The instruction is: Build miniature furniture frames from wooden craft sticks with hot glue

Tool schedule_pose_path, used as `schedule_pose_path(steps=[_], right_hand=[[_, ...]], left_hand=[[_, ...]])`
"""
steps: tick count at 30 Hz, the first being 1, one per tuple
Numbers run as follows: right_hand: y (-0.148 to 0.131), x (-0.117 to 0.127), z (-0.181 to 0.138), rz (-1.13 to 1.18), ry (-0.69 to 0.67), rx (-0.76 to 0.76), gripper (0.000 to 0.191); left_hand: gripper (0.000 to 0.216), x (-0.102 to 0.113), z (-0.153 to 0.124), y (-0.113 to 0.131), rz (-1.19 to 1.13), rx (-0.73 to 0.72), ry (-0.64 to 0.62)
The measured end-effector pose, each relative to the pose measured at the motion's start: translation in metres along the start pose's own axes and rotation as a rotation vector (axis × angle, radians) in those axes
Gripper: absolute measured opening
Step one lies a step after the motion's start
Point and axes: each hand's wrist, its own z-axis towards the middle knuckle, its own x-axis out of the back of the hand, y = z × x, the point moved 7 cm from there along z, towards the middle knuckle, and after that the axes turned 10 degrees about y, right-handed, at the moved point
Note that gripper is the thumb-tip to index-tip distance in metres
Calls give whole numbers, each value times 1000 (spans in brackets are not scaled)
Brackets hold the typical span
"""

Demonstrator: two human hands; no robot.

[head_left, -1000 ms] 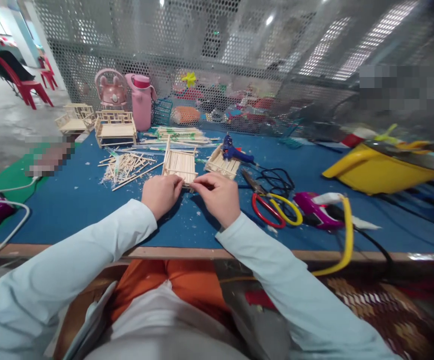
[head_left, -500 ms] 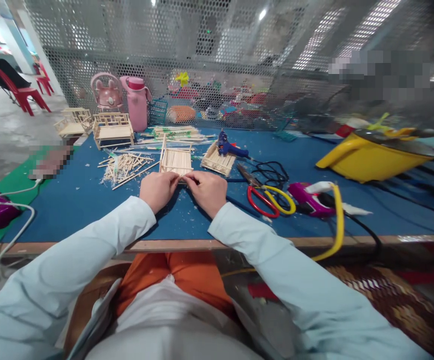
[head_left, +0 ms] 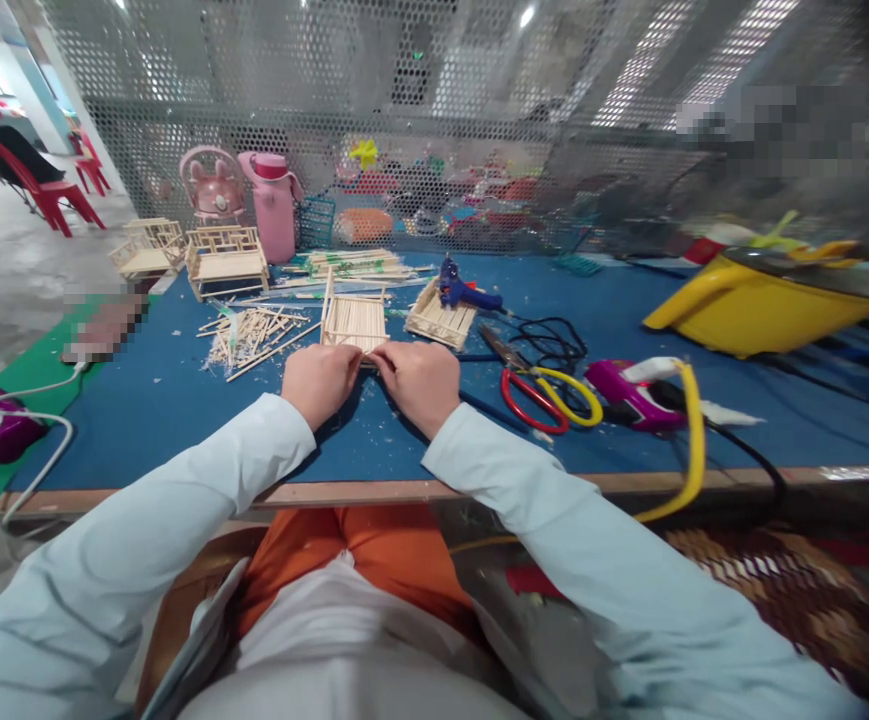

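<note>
I have both hands down near the middle of the desk [head_left: 141, 400], a little in from its front edge. My left hand [head_left: 321, 382] and my right hand [head_left: 420, 382] are curled, knuckles up, with their fingertips meeting at the near edge of the stick panel [head_left: 354, 322], a flat frame of thin wooden sticks lying on the blue mat with one upright at its left side. The fingers look pinched onto that near edge or a thin stick along it, but they cover the contact itself, so I cannot tell how firm the grip is or exactly what it closes on.

I judge the step in hand to be seating or pressing a piece along the panel's front edge. The next move calls for steady, even pressure from both hands so the piece stays square to the slats, and for keeping the panel flat on the mat.

Loose sticks [head_left: 250, 335] are heaped just left of the panel. A second stick piece [head_left: 440, 322] lies just right of it, with the blue glue gun [head_left: 464, 293] resting on its far side. The scissors [head_left: 546, 395] lie further right, well clear of my right hand.
</note>
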Motion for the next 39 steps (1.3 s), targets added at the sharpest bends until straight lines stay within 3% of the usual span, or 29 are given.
schedule_pose_path(steps=[9, 17, 33, 39], right_hand=[[-9, 8, 5, -60, -42, 101, 31], [-11, 8, 16, -118, -186, 191, 27], [-9, 7, 14, -153, -171, 311, 23], [-3, 5, 9, -79, -72, 317, 25]], left_hand=[[36, -1, 1, 1, 0, -20, 2], [36, -2, 2, -1, -4, -17, 0], [35, -6, 2, 1, 9, -68, -17], [38, -6, 3, 2, -30, -93, -29]])
